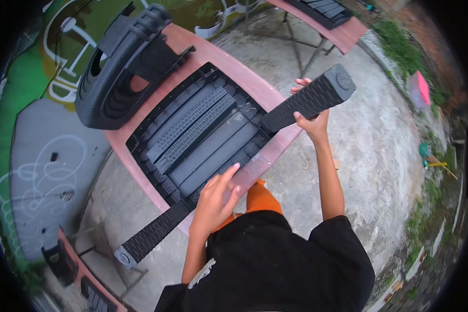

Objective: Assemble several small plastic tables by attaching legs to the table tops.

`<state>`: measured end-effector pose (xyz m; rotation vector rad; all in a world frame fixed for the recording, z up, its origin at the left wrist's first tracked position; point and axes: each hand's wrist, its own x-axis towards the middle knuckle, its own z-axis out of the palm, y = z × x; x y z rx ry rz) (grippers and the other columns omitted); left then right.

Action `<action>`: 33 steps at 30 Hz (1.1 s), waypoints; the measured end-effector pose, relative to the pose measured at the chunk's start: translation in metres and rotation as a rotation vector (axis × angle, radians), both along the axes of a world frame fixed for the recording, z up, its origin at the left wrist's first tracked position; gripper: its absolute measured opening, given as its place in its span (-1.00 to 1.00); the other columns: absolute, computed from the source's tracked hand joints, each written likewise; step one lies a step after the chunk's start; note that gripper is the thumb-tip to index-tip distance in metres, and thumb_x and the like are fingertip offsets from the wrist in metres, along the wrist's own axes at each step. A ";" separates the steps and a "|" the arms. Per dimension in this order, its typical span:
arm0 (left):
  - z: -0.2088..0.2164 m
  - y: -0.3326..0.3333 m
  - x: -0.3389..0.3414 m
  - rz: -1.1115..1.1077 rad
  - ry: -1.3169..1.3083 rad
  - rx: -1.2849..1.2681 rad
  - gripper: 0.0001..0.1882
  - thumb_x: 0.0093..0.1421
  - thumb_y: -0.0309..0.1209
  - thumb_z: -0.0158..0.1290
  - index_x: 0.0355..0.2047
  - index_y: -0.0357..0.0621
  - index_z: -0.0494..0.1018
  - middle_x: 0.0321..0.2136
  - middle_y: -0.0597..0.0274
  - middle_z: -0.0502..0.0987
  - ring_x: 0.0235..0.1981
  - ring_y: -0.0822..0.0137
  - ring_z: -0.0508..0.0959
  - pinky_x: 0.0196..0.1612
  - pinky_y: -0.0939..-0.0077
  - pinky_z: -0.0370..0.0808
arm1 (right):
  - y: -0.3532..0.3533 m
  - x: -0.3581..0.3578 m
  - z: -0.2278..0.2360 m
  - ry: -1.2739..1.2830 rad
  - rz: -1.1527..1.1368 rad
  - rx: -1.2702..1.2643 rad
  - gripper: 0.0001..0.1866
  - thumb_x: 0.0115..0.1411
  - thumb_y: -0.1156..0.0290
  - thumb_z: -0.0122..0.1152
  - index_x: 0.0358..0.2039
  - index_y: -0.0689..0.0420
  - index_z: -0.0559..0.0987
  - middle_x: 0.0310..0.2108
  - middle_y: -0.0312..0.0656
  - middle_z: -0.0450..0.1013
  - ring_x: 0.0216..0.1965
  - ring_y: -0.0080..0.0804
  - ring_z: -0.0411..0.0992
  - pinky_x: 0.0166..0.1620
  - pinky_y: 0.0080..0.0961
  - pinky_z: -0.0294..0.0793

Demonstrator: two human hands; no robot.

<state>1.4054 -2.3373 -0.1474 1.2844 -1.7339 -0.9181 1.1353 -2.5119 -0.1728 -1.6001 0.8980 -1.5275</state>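
A dark grey plastic chair seat [208, 153] lies underside up on a pink table. At its right near corner stands a thick leg with a woven pattern [309, 99], and my right hand [316, 122] is wrapped round it, thumb on the near side and fingertips showing behind. A similar leg [156, 234] sticks out from the seat's left near corner. My left hand [213, 200] is by the near edge of the seat, fingers stretched and apart, holding nothing. Whether its fingertips touch the seat cannot be made out.
A curved dark grey chair back [127, 67] stands on the far left of the pink table [229, 52]. Another pink table [348, 34] with a dark slatted part is at the far right. More dark parts [62, 262] rest at the lower left. A painted wall [52, 151] rises left.
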 end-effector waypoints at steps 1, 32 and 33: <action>0.003 -0.009 -0.010 0.015 -0.022 0.017 -0.46 0.09 -0.57 0.10 0.12 -0.27 0.31 -0.53 0.16 0.45 -0.46 0.22 0.45 -0.23 0.38 0.41 | -0.003 -0.003 -0.001 -0.022 0.015 0.017 -0.13 -0.17 0.36 0.37 0.18 0.31 0.24 0.06 0.03 0.34 0.00 -0.27 0.42 0.05 -0.33 0.42; -0.066 -0.163 -0.119 -0.013 0.151 0.097 -0.22 -0.17 -0.56 0.29 0.11 -0.27 0.22 -0.13 0.00 0.52 -0.13 0.16 0.55 -0.12 0.38 0.49 | -0.024 -0.009 -0.015 0.101 0.195 0.167 -0.18 -0.24 0.39 0.43 0.10 0.19 0.31 -0.06 -0.06 0.39 -0.05 -0.26 0.41 0.02 -0.38 0.36; -0.075 -0.160 -0.113 -0.015 0.148 0.102 -0.22 -0.17 -0.56 0.29 0.11 -0.27 0.22 -0.13 0.00 0.52 -0.13 0.16 0.55 -0.12 0.38 0.49 | -0.023 -0.005 -0.010 0.098 0.193 0.172 -0.18 -0.24 0.39 0.43 0.10 0.19 0.31 -0.06 -0.06 0.39 -0.05 -0.26 0.41 0.02 -0.38 0.36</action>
